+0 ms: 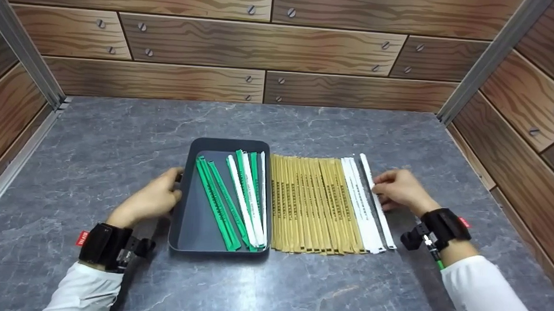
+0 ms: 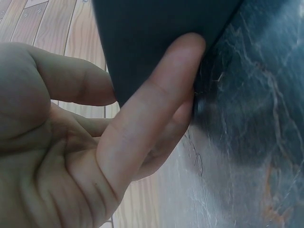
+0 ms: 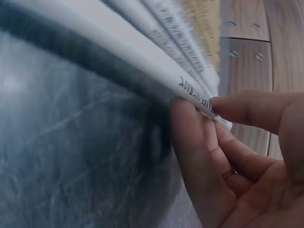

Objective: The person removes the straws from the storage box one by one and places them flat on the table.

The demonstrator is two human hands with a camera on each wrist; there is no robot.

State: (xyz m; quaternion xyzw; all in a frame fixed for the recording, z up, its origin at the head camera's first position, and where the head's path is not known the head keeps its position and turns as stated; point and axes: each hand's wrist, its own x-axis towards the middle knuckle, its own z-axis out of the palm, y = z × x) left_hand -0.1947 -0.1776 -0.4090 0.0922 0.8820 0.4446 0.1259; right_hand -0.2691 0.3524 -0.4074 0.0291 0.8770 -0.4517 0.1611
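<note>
The right hand point(image 1: 401, 189) pinches a white stick point(image 1: 383, 220) in its fingers, just right of the white row point(image 1: 362, 212) on the counter point(image 1: 298, 289); the left hand point(image 1: 149, 198), fingers relaxed, touches the left side of a tray point(image 1: 189, 222) holding green sticks point(image 1: 215, 204)

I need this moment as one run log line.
left hand: touching gray tray; right hand: pinching rightmost white packet; in tray: green packets, white packets; beside tray: gold packets

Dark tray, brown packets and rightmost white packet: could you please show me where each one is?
Dark tray point(image 1: 192, 215), head view: bare floor, left side.
Brown packets point(image 1: 313, 205), head view: middle of the row.
Rightmost white packet point(image 1: 382, 215), head view: its lower half.
</note>
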